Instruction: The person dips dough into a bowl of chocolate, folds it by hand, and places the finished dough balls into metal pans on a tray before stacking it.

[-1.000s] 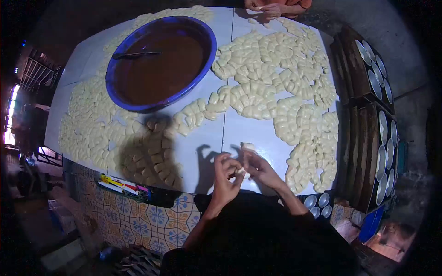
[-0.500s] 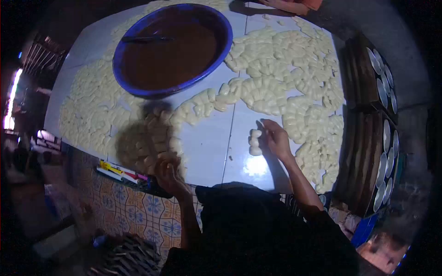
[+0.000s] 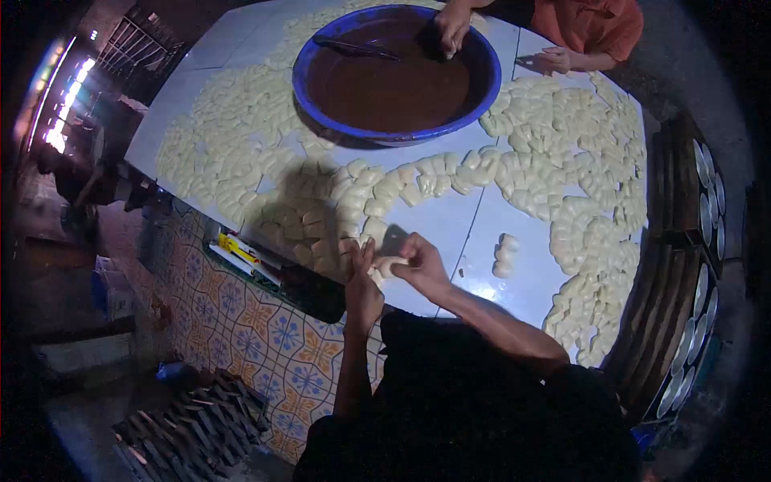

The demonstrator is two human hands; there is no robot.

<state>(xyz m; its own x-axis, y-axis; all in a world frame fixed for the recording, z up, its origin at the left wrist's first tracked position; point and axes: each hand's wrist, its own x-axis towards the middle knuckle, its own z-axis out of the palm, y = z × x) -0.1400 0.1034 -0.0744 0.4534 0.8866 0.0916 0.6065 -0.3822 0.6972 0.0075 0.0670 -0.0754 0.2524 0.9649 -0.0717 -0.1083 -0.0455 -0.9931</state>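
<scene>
Pale, smooth dough pieces (image 3: 530, 181) cover much of the white tiled table (image 3: 438, 221). At the near edge, my left hand (image 3: 364, 281) has its fingers closed on dough beside the shadowed pieces. My right hand (image 3: 423, 269) pinches the other side of a pale dough piece (image 3: 390, 266), which lies between the two hands. To the right, a short row of joined dough pieces (image 3: 505, 255) sits apart on the tiles. My head's shadow darkens the dough left of my hands.
A blue basin (image 3: 300, 96) of brown liquid with a dark stick-like tool (image 3: 353, 48) stands at the back. A co-worker's hand (image 3: 454, 32) reaches over the liquid. Stacked trays with round tins (image 3: 683, 386) line the right. A yellow-handled tool (image 3: 238, 247) lies at the left edge.
My right hand has moved left from the short dough row to meet my left hand at a dough piece. A co-worker's hand has come over the basin. The view has shifted.
</scene>
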